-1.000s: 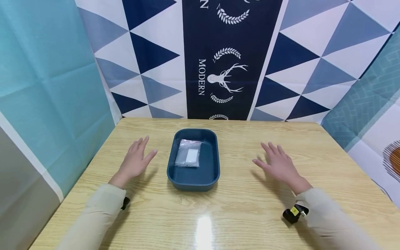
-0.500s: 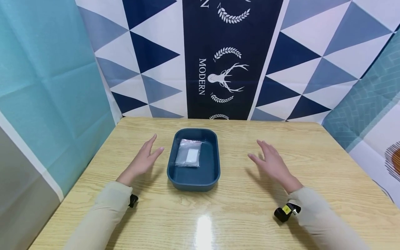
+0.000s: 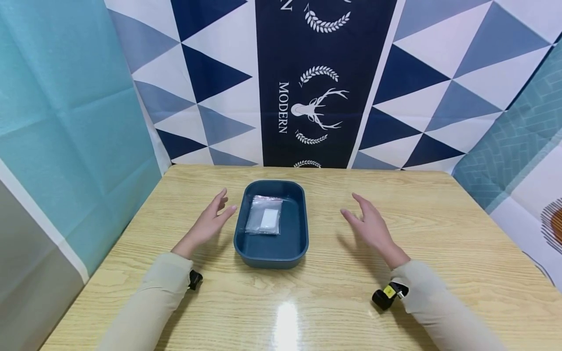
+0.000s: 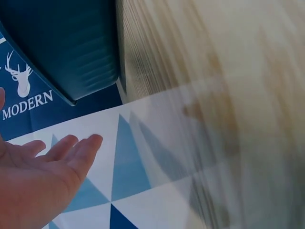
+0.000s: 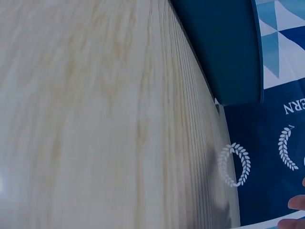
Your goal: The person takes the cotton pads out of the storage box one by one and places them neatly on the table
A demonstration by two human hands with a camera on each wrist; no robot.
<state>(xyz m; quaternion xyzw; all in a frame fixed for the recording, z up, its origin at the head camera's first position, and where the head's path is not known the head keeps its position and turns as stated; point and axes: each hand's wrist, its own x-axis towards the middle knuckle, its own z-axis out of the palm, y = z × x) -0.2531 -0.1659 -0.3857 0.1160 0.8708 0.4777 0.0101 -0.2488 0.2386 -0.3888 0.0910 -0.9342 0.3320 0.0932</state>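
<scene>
A dark blue rectangular bin (image 3: 291, 248) stands on the table in the head view. Inside it, toward the left, lie clear zip bags (image 3: 254, 222) with a small white rectangle (image 3: 270, 219) among them. My left hand (image 3: 205, 225) hovers just left of the bin, thumb spread from relaxed fingers, holding nothing. To the bin's right, farther off, my right hand (image 3: 370, 225) is also above the table with its thumb apart and nothing in it. The bin's outer wall (image 4: 71, 47) shows over my left fingers in the left wrist view. Only a few right fingertips (image 5: 298, 202) appear in the right wrist view.
The light wood table (image 3: 237, 312) runs back to a wall cloth (image 3: 316, 112) with triangles, a deer and lettering. Teal cloth (image 3: 79, 107) hangs on the left side. A black wrist camera (image 3: 384, 298) is strapped below the right sleeve, another (image 3: 195, 279) below the left.
Both hands have moved inward toward the bin, the left one to the right and the right one to the left. The bin and the bags have stayed in place.
</scene>
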